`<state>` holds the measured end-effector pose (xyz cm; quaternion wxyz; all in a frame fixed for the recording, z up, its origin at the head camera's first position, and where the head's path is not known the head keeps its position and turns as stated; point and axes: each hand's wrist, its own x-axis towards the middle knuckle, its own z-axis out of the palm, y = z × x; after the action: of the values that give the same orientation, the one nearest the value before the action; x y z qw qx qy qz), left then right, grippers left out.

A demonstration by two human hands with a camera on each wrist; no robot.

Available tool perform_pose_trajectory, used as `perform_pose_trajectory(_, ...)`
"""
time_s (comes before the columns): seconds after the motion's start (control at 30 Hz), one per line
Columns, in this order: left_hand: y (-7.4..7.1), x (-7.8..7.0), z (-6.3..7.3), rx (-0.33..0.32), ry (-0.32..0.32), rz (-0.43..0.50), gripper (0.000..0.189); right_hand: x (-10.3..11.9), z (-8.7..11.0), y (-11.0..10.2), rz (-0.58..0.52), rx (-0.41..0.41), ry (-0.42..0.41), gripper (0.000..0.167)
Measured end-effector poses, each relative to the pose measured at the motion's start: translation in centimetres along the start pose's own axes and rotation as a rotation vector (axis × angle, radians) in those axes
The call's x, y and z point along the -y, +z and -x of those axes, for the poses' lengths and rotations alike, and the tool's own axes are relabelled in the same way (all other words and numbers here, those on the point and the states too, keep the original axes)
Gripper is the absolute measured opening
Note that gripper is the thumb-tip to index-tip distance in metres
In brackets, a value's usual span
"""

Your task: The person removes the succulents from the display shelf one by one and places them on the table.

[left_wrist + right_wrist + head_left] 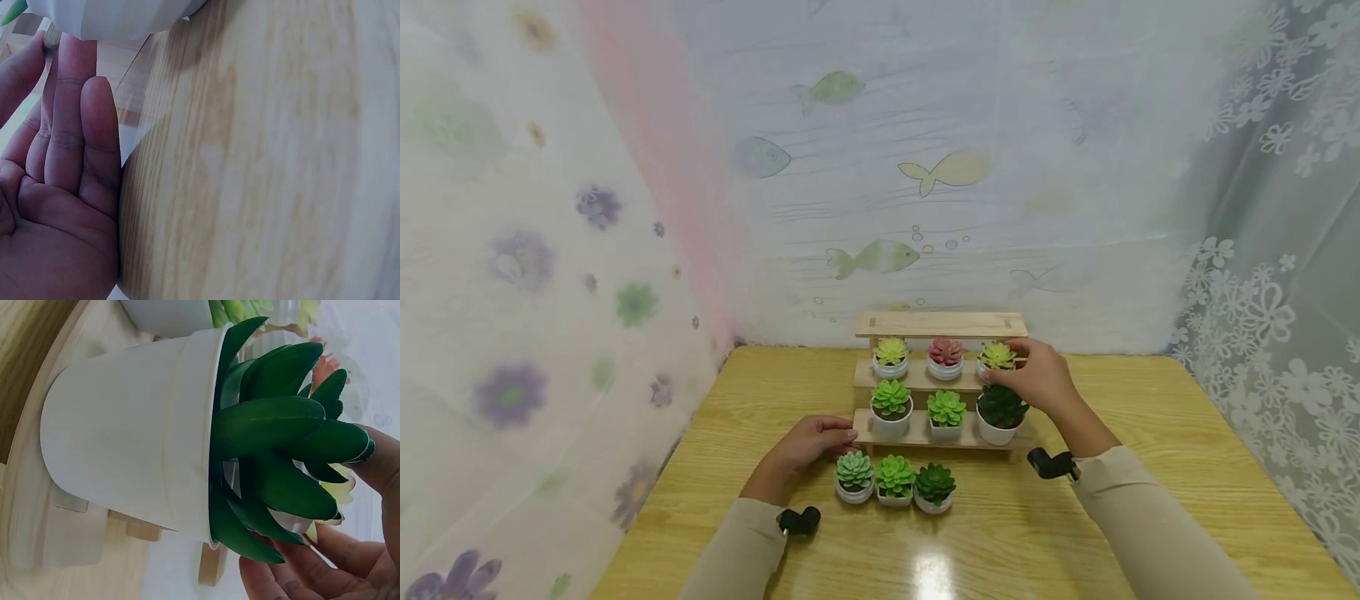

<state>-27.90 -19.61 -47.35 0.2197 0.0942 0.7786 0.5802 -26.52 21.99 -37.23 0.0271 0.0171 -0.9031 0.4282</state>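
Note:
A three-tier wooden plant stand point(940, 325) stands on the table, potted succulents on its middle and lower steps. My left hand point(808, 443) pinches the left end of the lower step; in the left wrist view the thumb point(22, 72) meets the board's end opposite the fingers. My right hand point(1037, 379) holds a small yellow-green succulent point(997, 356) in a white pot at the right end of the middle step. Below that hand, a dark green succulent point(275, 431) in a tall white pot point(125, 437) stands on the lower step and partly hides the grip in the right wrist view.
A pink succulent point(945, 352) and another yellow-green one point(891, 351) share the middle step. Two bright green ones point(891, 398) stand on the lower step. In front, on the table point(1000, 533), three more potted succulents point(895, 477) form a row. A patterned curtain point(850, 192) hangs behind.

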Motion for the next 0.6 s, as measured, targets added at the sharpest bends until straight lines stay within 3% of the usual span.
perform_pose_trajectory(0.6, 0.04, -0.42, 0.34, -0.003, -0.003, -0.005, 0.049, 0.06, -0.02, -0.14, -0.004, -0.029, -0.016, 0.068)
